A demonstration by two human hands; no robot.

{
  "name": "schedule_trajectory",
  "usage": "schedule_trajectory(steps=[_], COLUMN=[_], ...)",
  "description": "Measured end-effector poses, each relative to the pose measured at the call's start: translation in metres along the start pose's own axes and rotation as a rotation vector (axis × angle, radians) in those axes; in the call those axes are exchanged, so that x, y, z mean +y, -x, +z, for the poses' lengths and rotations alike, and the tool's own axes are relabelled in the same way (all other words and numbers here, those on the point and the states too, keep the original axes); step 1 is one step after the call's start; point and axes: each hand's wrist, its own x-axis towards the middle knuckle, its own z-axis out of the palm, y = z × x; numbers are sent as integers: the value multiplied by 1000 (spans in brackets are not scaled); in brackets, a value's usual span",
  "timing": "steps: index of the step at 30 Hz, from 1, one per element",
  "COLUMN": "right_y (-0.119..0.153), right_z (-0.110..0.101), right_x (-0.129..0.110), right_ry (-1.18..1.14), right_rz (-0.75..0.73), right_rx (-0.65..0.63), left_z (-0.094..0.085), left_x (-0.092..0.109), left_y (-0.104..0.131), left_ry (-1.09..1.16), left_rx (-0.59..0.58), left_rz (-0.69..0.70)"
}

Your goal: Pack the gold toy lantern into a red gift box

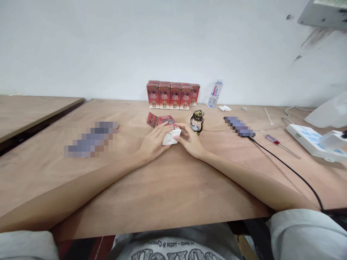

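Observation:
Between both hands lies a small carton, its white folded end flaps (pixel 171 137) facing me. Red printed card (pixel 166 119) reaches out behind it, with a raised flap at the far left; the hands hide how much of this is one box. My left hand (pixel 155 143) wraps the carton's left side, fingers over its top. From the right, my right hand (pixel 190 140) grips it, thumb pressed on the white flaps. Close beyond the right hand, a small bronze-coloured lantern (pixel 197 122) with a clear glass body stands upright on the wooden table (pixel 173 187).
Several red printed boxes (pixel 170 95) stand by the wall, with a water bottle (pixel 215 93) leaning beside them. To the right are a phone (pixel 240 126) on a black cable, a screwdriver (pixel 282 146) and a power strip (pixel 316 142). A blurred-out flat object (pixel 92 140) lies left.

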Motion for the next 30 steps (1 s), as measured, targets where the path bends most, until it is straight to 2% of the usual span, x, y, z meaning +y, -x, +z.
schedule_trajectory(steps=[3, 7, 12, 18, 21, 24, 27, 30], right_y=[1, 1, 2, 2, 1, -3, -8, -11], right_z=[1, 2, 4, 5, 3, 0, -4, -6], right_x=[-2, 0, 1, -3, -3, 1, 6, 9], right_ry=[110, 209, 300, 347, 165, -132, -355, -470], right_rz=[-36, -54, -62, -58, -4, 136, 316, 410], right_rx=[-32, 6, 24, 54, 26, 40, 85, 96], left_z=[1, 1, -1, -1, -2, -3, -2, -2], left_x=[-2, -3, -3, -2, -1, 0, -1, 0], left_y=[1, 2, 2, 2, 0, -1, -2, -3], left_ry=[17, 28, 40, 8, 9, 44, 135, 198], left_rx=[0, -33, -76, -65, -55, -30, -3, -6], left_rz=[31, 55, 58, 74, 27, -11, 78, 159])
